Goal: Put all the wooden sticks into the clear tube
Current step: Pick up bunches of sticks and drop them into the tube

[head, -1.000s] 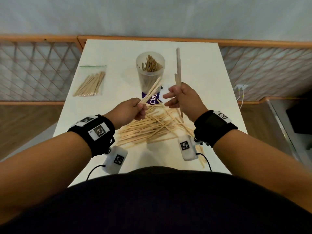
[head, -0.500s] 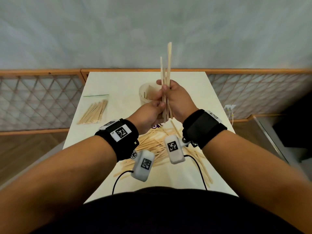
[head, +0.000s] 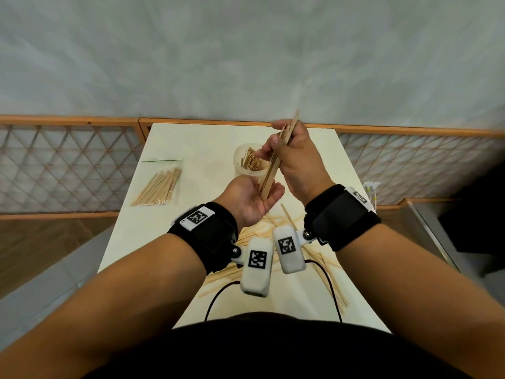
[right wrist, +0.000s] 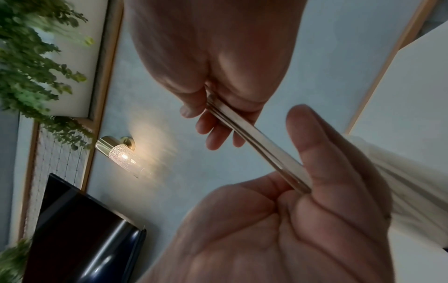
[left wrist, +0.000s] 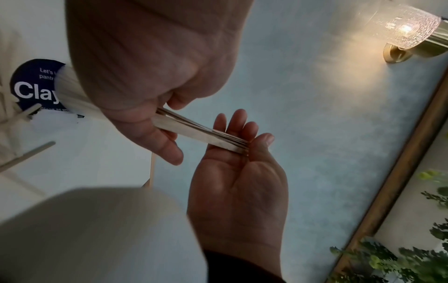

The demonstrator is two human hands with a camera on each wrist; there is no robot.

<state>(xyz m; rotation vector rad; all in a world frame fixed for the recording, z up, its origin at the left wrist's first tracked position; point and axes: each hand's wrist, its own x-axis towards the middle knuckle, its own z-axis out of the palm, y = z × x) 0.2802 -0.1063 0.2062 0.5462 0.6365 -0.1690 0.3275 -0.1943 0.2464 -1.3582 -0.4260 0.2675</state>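
A bundle of flat wooden sticks (head: pixel 273 166) is gripped near its upper part by my right hand (head: pixel 278 139), just above and in front of the clear tube (head: pixel 243 171). The bundle leans, and its lower end stands on the upturned palm of my left hand (head: pixel 266 191). That hand's fingers are straight in the left wrist view, with the bundle (left wrist: pixel 201 134) butting against their base. The tube stands on the white table (head: pixel 196 143) and holds several sticks. More loose sticks (head: pixel 288 216) lie on the table under my wrists, partly hidden by them.
A clear bag of sticks (head: pixel 158 187) lies at the table's left side. A dark blue label card (left wrist: pixel 31 86) lies by the tube's base. A wooden rail with lattice panels (head: pixel 68 165) runs behind and beside the table, with floor below on both sides.
Both hands gripped the upright bundle half a second ago. Now my left hand has let go and turned palm up under its lower end, and the bundle leans to the right.
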